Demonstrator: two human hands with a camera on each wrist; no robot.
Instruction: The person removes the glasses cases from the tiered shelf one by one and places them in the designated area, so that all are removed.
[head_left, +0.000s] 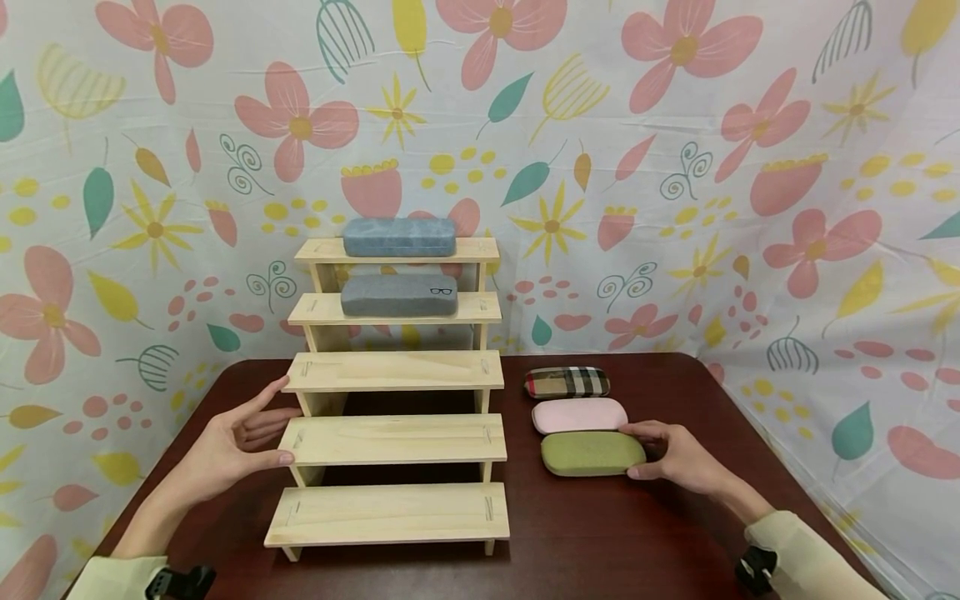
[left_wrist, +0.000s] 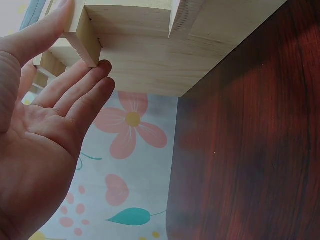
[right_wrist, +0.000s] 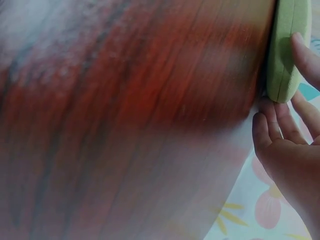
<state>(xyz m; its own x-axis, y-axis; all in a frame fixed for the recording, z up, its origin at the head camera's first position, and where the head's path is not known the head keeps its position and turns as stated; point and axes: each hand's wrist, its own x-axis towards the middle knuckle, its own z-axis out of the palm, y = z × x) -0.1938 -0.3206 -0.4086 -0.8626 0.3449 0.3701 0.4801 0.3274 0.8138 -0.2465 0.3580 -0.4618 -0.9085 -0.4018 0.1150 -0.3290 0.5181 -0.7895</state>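
Note:
My left hand (head_left: 225, 450) is at the left side of a light wooden stepped rack (head_left: 397, 437), fingers nearly straight and touching the ends of its middle steps. In the left wrist view the thumb of that hand (left_wrist: 42, 135) lies along a step's edge. A green glasses case (head_left: 592, 454) lies on the table; my right hand (head_left: 678, 457) holds its right end between thumb and fingers. The right wrist view shows the thumb on one side of the green case (right_wrist: 289, 55) and fingertips at its end. Behind it lie a pink glasses case (head_left: 579, 415) and a plaid one (head_left: 570, 382).
A light blue glasses case (head_left: 399, 237) rests on the rack's top step. On the step below sits a grey-blue case (head_left: 399, 296) with a small glasses print. The dark red-brown table (head_left: 600, 542) ends at a flower-printed cloth (head_left: 570, 167) behind and at the sides.

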